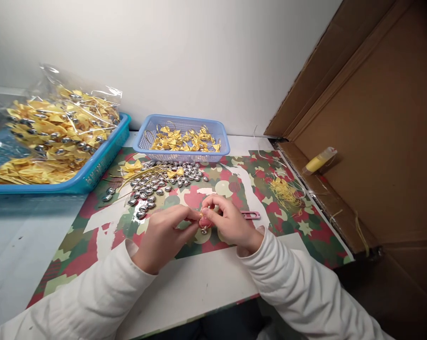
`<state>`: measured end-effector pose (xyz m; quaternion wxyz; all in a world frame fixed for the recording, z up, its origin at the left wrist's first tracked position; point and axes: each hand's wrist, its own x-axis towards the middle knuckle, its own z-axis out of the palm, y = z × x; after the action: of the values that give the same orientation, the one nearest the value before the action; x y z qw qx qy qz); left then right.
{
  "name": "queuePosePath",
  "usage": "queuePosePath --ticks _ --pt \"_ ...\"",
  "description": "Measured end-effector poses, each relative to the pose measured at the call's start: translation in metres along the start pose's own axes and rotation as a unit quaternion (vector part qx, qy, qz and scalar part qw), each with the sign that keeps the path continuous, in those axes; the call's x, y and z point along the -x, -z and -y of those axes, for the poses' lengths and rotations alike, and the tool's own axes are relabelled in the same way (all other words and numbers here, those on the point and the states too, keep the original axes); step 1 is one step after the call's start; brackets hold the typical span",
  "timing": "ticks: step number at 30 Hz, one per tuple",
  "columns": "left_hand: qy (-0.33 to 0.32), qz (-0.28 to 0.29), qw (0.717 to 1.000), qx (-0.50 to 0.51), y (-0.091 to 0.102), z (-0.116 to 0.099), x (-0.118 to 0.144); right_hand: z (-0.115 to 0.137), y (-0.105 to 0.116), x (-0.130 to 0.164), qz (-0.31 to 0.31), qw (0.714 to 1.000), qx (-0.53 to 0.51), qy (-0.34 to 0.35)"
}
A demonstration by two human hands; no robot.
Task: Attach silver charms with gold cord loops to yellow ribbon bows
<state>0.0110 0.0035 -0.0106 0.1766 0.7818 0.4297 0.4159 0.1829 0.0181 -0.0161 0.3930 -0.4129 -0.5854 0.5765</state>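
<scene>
My left hand [169, 232] and my right hand [230, 223] meet over the patterned mat, both with fingers pinched together. Between their fingertips is a thin yellow cord with a small silver bell [204, 231] hanging below it. The fingers hide most of the cord, and I cannot make out whether a bow is on it. A pink tool [251, 215], perhaps a thread snipper, lies just right of my right hand. Beyond my left hand spreads a pile of silver bells [160, 182], with yellow ribbon bows [131, 168] and gold cords among them.
A blue basket [181, 155] at the back holds yellow bows with bells. On the left, a larger blue tray [109, 151] carries a full clear bag [66, 118]. Yellow thread scraps [284, 192] lie right. A yellow thread spool [319, 161] sits by the cardboard wall [369, 127].
</scene>
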Motion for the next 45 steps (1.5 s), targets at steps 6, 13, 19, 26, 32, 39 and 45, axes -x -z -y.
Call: queuePosePath --ticks 6,13,19,26,32,39,45 --pt "-0.038 -0.016 0.999 -0.028 0.001 -0.003 -0.003 -0.006 -0.009 0.000 -0.043 0.995 -0.087 0.032" --pt "-0.081 -0.001 0.995 -0.062 0.003 0.000 -0.003 -0.008 -0.011 -0.001 -0.038 0.989 -0.142 0.000" --pt "-0.138 0.074 0.986 -0.063 0.001 0.004 0.000 -0.002 -0.006 -0.008 -0.120 0.976 -0.179 0.006" --pt "0.005 0.063 0.996 -0.059 0.006 0.013 -0.009 0.026 0.027 -0.007 -0.164 0.958 -0.221 0.083" --pt "0.113 0.103 0.988 0.024 0.004 0.009 -0.013 0.039 0.041 -0.001 -0.197 0.958 -0.149 0.144" --pt "0.275 0.163 0.914 0.249 0.008 0.005 -0.013 0.029 0.036 0.003 -0.179 0.964 -0.077 0.181" --pt "0.395 0.131 0.821 0.391 0.009 0.009 -0.012 0.016 0.017 0.007 -0.062 0.974 0.148 0.160"
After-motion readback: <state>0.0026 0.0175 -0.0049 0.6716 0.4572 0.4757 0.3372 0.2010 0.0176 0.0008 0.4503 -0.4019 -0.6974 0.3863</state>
